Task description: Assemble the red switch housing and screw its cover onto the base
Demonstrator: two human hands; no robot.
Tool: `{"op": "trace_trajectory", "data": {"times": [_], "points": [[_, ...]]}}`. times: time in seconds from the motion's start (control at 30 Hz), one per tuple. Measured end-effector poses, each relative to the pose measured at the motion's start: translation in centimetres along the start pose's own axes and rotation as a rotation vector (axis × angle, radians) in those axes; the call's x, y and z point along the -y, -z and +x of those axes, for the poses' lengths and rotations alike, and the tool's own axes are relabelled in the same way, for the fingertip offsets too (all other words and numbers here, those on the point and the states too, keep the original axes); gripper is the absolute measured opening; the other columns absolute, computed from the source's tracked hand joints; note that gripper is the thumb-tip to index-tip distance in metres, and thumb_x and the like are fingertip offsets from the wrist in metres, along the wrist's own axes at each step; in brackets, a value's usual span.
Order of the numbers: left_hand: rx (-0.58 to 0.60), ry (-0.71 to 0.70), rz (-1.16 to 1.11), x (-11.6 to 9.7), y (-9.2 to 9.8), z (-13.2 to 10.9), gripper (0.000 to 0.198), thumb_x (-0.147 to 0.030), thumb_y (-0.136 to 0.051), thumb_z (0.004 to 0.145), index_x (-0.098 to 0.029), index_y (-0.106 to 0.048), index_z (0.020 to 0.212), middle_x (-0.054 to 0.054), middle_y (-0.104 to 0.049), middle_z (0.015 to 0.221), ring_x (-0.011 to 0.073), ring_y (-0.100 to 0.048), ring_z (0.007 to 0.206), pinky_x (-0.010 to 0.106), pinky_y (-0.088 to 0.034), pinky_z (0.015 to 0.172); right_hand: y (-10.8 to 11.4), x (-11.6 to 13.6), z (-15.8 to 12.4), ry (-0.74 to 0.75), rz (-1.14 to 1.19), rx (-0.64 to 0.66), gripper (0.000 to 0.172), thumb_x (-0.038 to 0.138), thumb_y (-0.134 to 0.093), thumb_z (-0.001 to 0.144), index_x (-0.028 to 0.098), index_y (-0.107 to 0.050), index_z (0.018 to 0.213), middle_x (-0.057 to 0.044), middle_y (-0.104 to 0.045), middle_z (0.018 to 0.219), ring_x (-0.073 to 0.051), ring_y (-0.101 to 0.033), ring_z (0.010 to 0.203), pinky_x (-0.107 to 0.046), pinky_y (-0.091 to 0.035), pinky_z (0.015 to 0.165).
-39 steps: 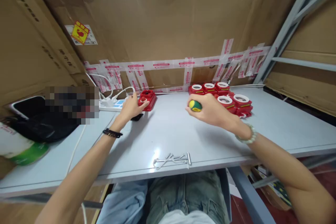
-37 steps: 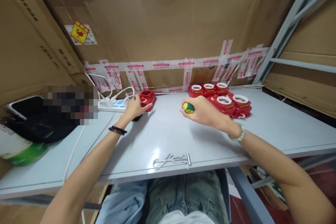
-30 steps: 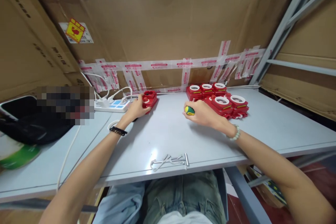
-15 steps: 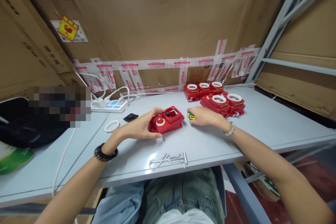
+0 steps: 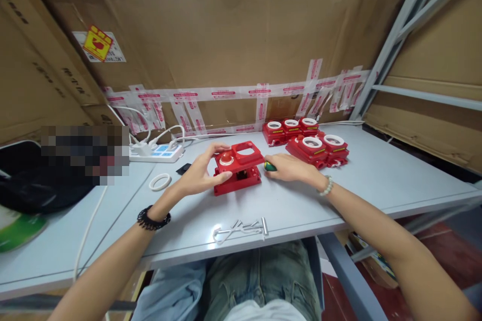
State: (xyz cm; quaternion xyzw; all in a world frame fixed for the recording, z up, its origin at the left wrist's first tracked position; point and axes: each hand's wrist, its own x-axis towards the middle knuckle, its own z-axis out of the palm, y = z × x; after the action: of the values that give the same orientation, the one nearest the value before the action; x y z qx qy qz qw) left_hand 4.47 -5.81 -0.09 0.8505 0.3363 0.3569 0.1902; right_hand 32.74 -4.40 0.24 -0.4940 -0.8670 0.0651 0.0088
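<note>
My left hand [image 5: 199, 173] grips a red cover [image 5: 244, 162] by its left end, thumb in front and fingers behind. The cover has a red dome in a white ring and a round opening, and it is raised and tilted over a red box base [image 5: 236, 187]. Dark parts show inside the base. Just right of the base, my right hand [image 5: 289, 166] is closed round a green-and-yellow screwdriver handle [image 5: 268, 166]; its shaft is hidden. Left of my left hand lie a white ring [image 5: 160, 182] and a partly covered flat black piece [image 5: 183, 169].
Several red boxes with white rings [image 5: 312, 143] stand at the back right. Small metal pieces and white cord [image 5: 244, 228] lie near the front edge. A power strip [image 5: 161, 153] with plugs and a black bag [image 5: 41, 185] are at left. Cardboard [image 5: 226, 35] walls the back.
My left hand has raised the red cover off its base, so a gap shows between them. My right hand has shifted slightly left with the screwdriver handle turned in its grasp.
</note>
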Motion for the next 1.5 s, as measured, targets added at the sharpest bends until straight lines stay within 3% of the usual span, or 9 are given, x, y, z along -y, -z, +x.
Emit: {"op": "trace_trajectory", "data": {"times": [0.17, 0.3, 0.4, 0.57, 0.73, 0.93, 1.13, 1.37, 1.5], "points": [[-0.176, 0.007, -0.257, 0.0, -0.9, 0.3, 0.046, -0.039, -0.068, 0.084, -0.024, -0.045, 0.122, 0.01, -0.055, 0.127, 0.0225, -0.057, 0.115, 0.039, -0.046, 0.099, 0.7, -0.4, -0.1, 0.018, 0.117, -0.085, 0.041, 0.039, -0.06, 0.087, 0.014, -0.056, 0.12, -0.018, -0.064, 0.12, -0.03, -0.062, 0.11, -0.041, -0.048, 0.089], [-0.272, -0.002, -0.443, -0.7, -1.9, 0.8, 0.048, -0.043, -0.067, 0.085, -0.024, -0.042, 0.121, 0.009, -0.059, 0.121, 0.019, -0.061, 0.103, 0.036, -0.049, 0.093, 1.1, 0.6, 0.4, 0.24, 0.771, -0.285, 0.082, 0.052, -0.072, 0.076, 0.019, -0.035, 0.142, -0.018, -0.049, 0.143, -0.028, -0.053, 0.127, -0.047, -0.044, 0.106], [-0.236, 0.006, -0.464, -1.9, -3.2, 0.9, 0.049, -0.04, -0.067, 0.085, -0.025, -0.041, 0.124, 0.009, -0.057, 0.122, 0.019, -0.06, 0.105, 0.036, -0.049, 0.094, 0.8, 2.2, 0.8, 0.43, 1.205, -0.331, 0.078, 0.05, -0.076, 0.073, 0.022, -0.039, 0.137, -0.014, -0.052, 0.142, -0.026, -0.053, 0.129, -0.047, -0.044, 0.109], [-0.081, -0.015, -0.413, -3.8, -4.4, 0.6, 0.055, -0.035, -0.07, 0.084, -0.026, -0.037, 0.128, 0.012, -0.053, 0.13, 0.022, -0.061, 0.11, 0.039, -0.052, 0.094, 0.7, 3.5, 0.4, 0.361, 1.363, -0.418, 0.066, 0.04, -0.083, 0.066, 0.022, -0.048, 0.12, -0.011, -0.065, 0.123, -0.025, -0.064, 0.113, -0.047, -0.051, 0.101], [-0.103, 0.008, 0.055, -2.2, 0.3, 0.4, 0.049, -0.045, -0.062, 0.087, -0.025, -0.044, 0.127, 0.012, -0.059, 0.127, 0.0267, -0.057, 0.118, 0.046, -0.045, 0.101, 1.1, 3.0, 0.0, 0.302, 1.377, -0.475, 0.063, 0.04, -0.083, 0.065, 0.021, -0.05, 0.115, -0.009, -0.068, 0.113, -0.023, -0.066, 0.108, -0.044, -0.05, 0.101], [0.245, 0.633, 0.571, 4.8, 8.8, -2.3, 0.062, -0.064, -0.063, 0.065, -0.019, -0.058, 0.107, 0.014, -0.07, 0.102, 0.0337, -0.067, 0.095, 0.044, -0.052, 0.085, 1.0, 2.7, 0.2, 0.262, 1.34, -0.497, 0.064, 0.042, -0.083, 0.063, 0.021, -0.05, 0.113, -0.01, -0.068, 0.111, -0.023, -0.066, 0.104, -0.045, -0.05, 0.098], [0.24, 0.806, 0.625, 7.7, 11.3, -4.5, 0.063, -0.06, -0.071, 0.055, -0.017, -0.062, 0.101, 0.014, -0.073, 0.09, 0.0331, -0.071, 0.079, 0.041, -0.054, 0.072, 1.3, 2.8, 0.0, 0.246, 1.306, -0.505, 0.064, 0.042, -0.084, 0.061, 0.022, -0.048, 0.11, -0.011, -0.066, 0.115, -0.025, -0.065, 0.108, -0.047, -0.05, 0.099], [0.233, 0.697, 0.623, 9.3, 11.9, -5.2, 0.038, -0.042, -0.081, 0.051, -0.02, -0.069, 0.079, 0.001, -0.068, 0.059, 0.0235, -0.064, 0.053, 0.03, -0.048, 0.049, 1.6, 2.7, -0.3, 0.282, 1.354, -0.471, 0.066, 0.036, -0.082, 0.062, 0.022, -0.044, 0.114, -0.01, -0.064, 0.117, -0.024, -0.064, 0.109, -0.046, -0.048, 0.101], [0.031, 0.394, 0.566, 6.1, 10.9, -4.0, 0.039, -0.051, -0.071, 0.072, -0.02, -0.069, 0.096, 0.002, -0.071, 0.072, 0.021, -0.065, 0.061, 0.029, -0.05, 0.054, 1.6, 2.6, -0.6, 0.338, 1.371, -0.481, 0.073, 0.033, -0.083, 0.061, 0.025, -0.04, 0.12, -0.007, -0.062, 0.116, -0.024, -0.063, 0.109, -0.045, -0.048, 0.101]]}}
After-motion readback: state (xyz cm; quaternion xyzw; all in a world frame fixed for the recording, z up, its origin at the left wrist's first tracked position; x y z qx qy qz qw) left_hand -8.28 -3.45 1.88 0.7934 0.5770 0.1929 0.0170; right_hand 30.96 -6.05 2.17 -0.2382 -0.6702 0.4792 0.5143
